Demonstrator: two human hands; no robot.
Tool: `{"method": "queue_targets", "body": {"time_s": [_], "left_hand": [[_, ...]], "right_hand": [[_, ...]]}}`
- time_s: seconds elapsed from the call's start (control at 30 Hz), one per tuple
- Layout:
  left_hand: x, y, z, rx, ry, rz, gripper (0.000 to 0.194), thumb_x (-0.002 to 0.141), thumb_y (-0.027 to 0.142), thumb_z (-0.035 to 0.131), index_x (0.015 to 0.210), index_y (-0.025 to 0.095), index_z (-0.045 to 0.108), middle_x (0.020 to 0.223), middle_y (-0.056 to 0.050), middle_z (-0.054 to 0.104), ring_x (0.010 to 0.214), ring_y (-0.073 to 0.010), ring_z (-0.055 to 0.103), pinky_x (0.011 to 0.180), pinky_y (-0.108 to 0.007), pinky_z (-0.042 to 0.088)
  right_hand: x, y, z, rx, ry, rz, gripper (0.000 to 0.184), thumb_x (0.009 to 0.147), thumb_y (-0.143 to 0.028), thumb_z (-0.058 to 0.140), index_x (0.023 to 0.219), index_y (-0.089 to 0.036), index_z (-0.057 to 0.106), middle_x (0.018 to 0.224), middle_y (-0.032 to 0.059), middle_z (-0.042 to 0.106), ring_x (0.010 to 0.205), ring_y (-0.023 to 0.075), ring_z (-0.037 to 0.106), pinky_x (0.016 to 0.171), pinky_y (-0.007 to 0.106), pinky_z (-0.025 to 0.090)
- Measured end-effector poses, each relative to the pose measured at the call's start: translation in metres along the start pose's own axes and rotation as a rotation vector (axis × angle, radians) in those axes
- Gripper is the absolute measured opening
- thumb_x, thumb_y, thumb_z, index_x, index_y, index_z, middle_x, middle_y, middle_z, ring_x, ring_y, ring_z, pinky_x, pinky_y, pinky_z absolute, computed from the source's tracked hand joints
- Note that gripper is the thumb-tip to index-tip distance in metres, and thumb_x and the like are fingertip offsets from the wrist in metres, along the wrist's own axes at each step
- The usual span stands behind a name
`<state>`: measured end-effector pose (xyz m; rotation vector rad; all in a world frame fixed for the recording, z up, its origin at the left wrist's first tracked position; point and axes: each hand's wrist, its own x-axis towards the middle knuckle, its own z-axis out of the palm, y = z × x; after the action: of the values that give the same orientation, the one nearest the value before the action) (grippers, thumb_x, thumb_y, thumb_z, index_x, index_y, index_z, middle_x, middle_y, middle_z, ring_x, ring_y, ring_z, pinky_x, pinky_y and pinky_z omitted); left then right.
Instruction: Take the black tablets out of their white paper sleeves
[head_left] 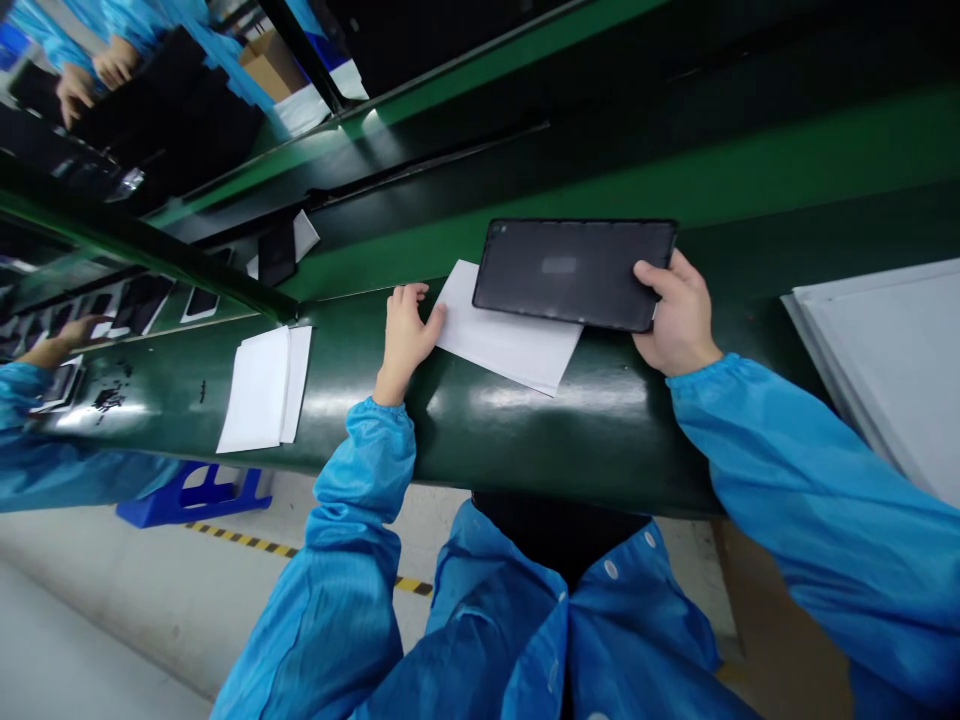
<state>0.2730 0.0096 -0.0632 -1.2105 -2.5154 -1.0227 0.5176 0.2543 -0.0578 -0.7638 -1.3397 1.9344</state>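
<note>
The right hand [679,312] is closed on the near-right end of the dark panel [574,270], its thumb over the upper face and the other fingers mostly hidden behind the edge. The panel lies to the left of that hand, above part of the white sheet [510,345]; whether they touch, I cannot tell. The left hand [405,335] is half open, fingers loosely bent, with nothing in its grasp; its thumb is at the sheet's left edge, though contact is unclear. With one end gripped, the far end looks prone to dipping, so a firm hold at the rim and a level wrist would serve well. The left fingertips could best support the free end by its edge, sparing the broad face from smudges. Lifting the panel clear before any sideways shift should avoid dragging or creasing the sheet.
</note>
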Motion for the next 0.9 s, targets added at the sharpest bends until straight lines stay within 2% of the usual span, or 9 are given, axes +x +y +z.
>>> {"method": "queue_targets", "body": {"time_s": [0.07, 0.2, 0.27, 0.43, 0.53, 0.7, 0.8, 0.9], "left_hand": [[0.001, -0.007, 0.004, 0.061, -0.048, -0.014, 0.029, 0.088, 0.034, 0.079, 0.111, 0.021, 0.068, 0.103, -0.010, 0.067, 0.100, -0.0275, 0.061, 0.095, -0.043, 0.050], [0.002, -0.011, 0.007, 0.001, -0.169, -0.064, 0.017, 0.090, 0.024, 0.071, 0.107, 0.021, 0.070, 0.080, -0.002, 0.059, 0.078, -0.0204, 0.058, 0.081, -0.037, 0.050], [0.002, -0.011, 0.006, -0.031, -0.158, -0.088, 0.016, 0.091, 0.023, 0.069, 0.107, 0.021, 0.069, 0.081, -0.001, 0.058, 0.074, -0.0182, 0.056, 0.077, -0.034, 0.049], [0.002, -0.009, 0.005, 0.013, -0.098, -0.078, 0.032, 0.083, 0.030, 0.082, 0.109, 0.021, 0.067, 0.097, -0.005, 0.060, 0.086, -0.0203, 0.059, 0.082, -0.036, 0.051], [0.001, -0.007, 0.005, 0.004, -0.127, -0.068, 0.025, 0.082, 0.031, 0.083, 0.099, 0.021, 0.067, 0.094, -0.005, 0.060, 0.083, -0.0198, 0.058, 0.080, -0.035, 0.051], [0.001, -0.006, 0.007, -0.040, -0.138, -0.068, 0.016, 0.085, 0.030, 0.077, 0.083, 0.022, 0.064, 0.083, -0.003, 0.061, 0.073, -0.0181, 0.054, 0.070, -0.032, 0.046], [0.008, -0.016, 0.000, -0.089, -0.053, -0.102, 0.015, 0.092, 0.033, 0.067, 0.084, 0.021, 0.066, 0.076, -0.001, 0.062, 0.072, -0.0177, 0.056, 0.068, -0.030, 0.045], [0.019, -0.031, -0.023, -0.107, 0.197, -0.163, 0.025, 0.098, 0.042, 0.059, 0.085, 0.021, 0.062, 0.079, -0.002, 0.062, 0.078, -0.0185, 0.057, 0.073, -0.031, 0.047]], "right_hand": [[0.000, -0.002, 0.000, -0.021, -0.028, 0.028, 0.060, 0.065, -0.072, 0.082, 0.117, -0.045, 0.070, 0.117, 0.0035, 0.079, 0.143, 0.0443, 0.051, 0.107, 0.063, 0.052], [-0.002, -0.004, 0.001, -0.062, -0.070, 0.019, 0.078, 0.065, -0.086, 0.073, 0.134, -0.052, 0.065, 0.114, 0.0027, 0.080, 0.145, 0.0459, 0.046, 0.109, 0.065, 0.047], [-0.002, -0.002, 0.001, -0.070, -0.039, -0.028, 0.077, 0.066, -0.087, 0.072, 0.134, -0.052, 0.065, 0.115, 0.0021, 0.080, 0.145, 0.0450, 0.046, 0.109, 0.065, 0.047], [0.003, 0.003, -0.001, -0.063, 0.010, -0.025, 0.073, 0.066, -0.083, 0.075, 0.130, -0.050, 0.067, 0.120, 0.0005, 0.079, 0.145, 0.0441, 0.047, 0.108, 0.065, 0.048], [0.003, 0.005, -0.002, -0.064, 0.017, -0.035, 0.076, 0.066, -0.084, 0.073, 0.132, -0.047, 0.066, 0.124, -0.0005, 0.078, 0.146, 0.0433, 0.048, 0.110, 0.065, 0.048], [0.003, 0.007, -0.005, -0.089, -0.029, -0.042, 0.066, 0.069, -0.086, 0.073, 0.127, -0.054, 0.067, 0.117, -0.0006, 0.080, 0.145, 0.0422, 0.048, 0.109, 0.061, 0.051], [0.005, 0.009, -0.007, -0.068, 0.002, -0.062, 0.070, 0.071, -0.083, 0.074, 0.130, -0.045, 0.067, 0.123, 0.0021, 0.077, 0.139, 0.0406, 0.056, 0.103, 0.058, 0.058], [0.008, 0.011, -0.008, -0.035, -0.007, -0.075, 0.066, 0.075, -0.077, 0.075, 0.128, -0.037, 0.068, 0.126, 0.0051, 0.075, 0.133, 0.0372, 0.064, 0.094, 0.053, 0.064]]}}
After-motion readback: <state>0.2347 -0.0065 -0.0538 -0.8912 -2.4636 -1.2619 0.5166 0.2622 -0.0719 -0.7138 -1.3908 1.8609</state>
